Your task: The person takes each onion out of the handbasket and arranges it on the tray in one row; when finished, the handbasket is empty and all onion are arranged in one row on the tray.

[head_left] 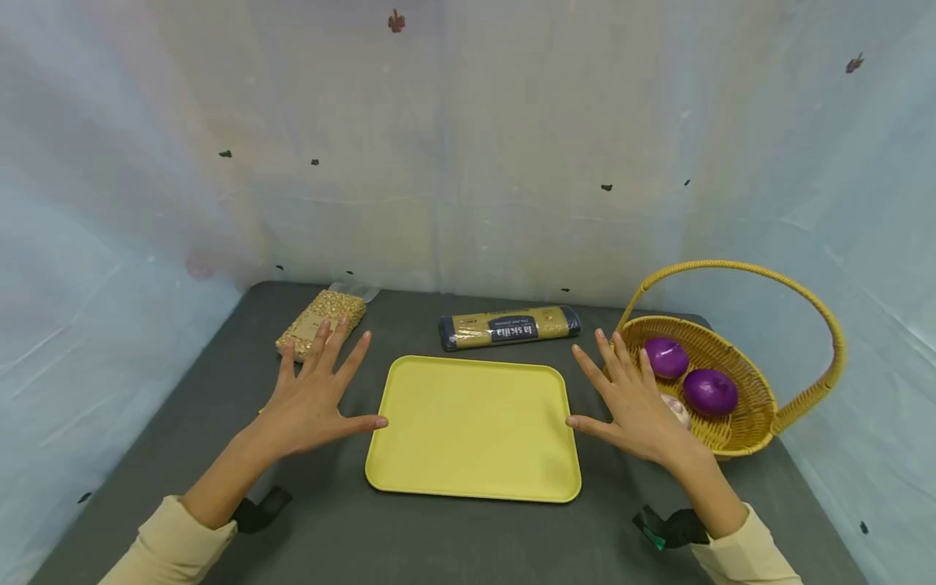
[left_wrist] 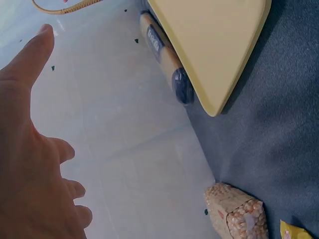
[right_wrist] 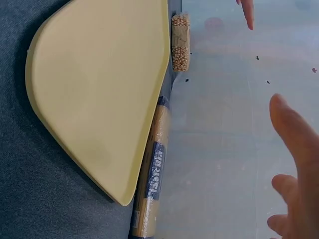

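Observation:
Both hands hover with fingers spread, one on each side of a yellow rectangular tray [head_left: 474,429] on the dark table. My left hand [head_left: 307,406] holds nothing; its thumb overlaps the tray's left rim in the head view. Beyond its fingertips lies a clear bag of dried corn kernels [head_left: 322,321]. Nothing is held by my right hand [head_left: 636,406] either, its thumb close to the tray's right rim. Just beside it stands a yellow wicker basket [head_left: 753,390], partly hidden by the fingers. Inside are two purple onions [head_left: 711,392] and a pale bulb [head_left: 677,410].
A pack of spaghetti [head_left: 512,327] with a dark blue label lies behind the tray. The basket's tall handle [head_left: 834,341] arches out to the right. Near the corn bag sits a small yellow packet [left_wrist: 293,230]. A pale curtain [head_left: 468,162] hangs around the table.

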Demonstrator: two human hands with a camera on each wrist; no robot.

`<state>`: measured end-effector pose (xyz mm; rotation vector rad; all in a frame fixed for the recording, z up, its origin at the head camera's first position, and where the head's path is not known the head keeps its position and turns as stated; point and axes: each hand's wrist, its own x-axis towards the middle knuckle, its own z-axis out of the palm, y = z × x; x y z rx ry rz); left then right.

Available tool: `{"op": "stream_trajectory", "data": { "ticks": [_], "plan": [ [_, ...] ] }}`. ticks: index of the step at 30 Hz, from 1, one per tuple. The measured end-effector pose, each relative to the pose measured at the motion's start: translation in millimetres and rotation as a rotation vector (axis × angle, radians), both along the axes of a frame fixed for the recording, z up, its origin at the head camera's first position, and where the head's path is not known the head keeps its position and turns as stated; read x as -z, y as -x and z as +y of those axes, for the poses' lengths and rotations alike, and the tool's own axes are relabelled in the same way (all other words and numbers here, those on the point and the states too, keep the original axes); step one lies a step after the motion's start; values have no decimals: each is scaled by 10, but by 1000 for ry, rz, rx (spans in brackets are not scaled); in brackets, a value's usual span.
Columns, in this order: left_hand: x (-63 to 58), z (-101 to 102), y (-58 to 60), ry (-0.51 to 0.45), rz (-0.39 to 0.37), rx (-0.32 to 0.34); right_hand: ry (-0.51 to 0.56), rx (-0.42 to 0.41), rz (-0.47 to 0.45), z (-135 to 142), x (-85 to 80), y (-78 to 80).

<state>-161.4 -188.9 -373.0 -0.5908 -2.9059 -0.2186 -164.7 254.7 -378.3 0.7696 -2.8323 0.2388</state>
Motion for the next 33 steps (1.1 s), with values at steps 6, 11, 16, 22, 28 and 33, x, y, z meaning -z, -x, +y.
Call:
{"op": "stream_trajectory", "data": {
  "ticks": [6,11,16,22,28,33],
  "plan": [
    [-4,33,32,-100,42,23,155,-27,40,58,-48,20],
    [20,76,29,-260,95,36,339,-43,89,111,-97,21],
    [106,120,11,-355,93,25,459,-78,215,173,-113,47],
    [240,177,-6,-424,44,-8,645,-131,343,268,-111,115],
    [386,187,-2,-485,56,-44,730,-113,393,334,-171,118],
    [478,184,20,-526,31,-63,786,-87,378,326,-297,30]
  ]
}}
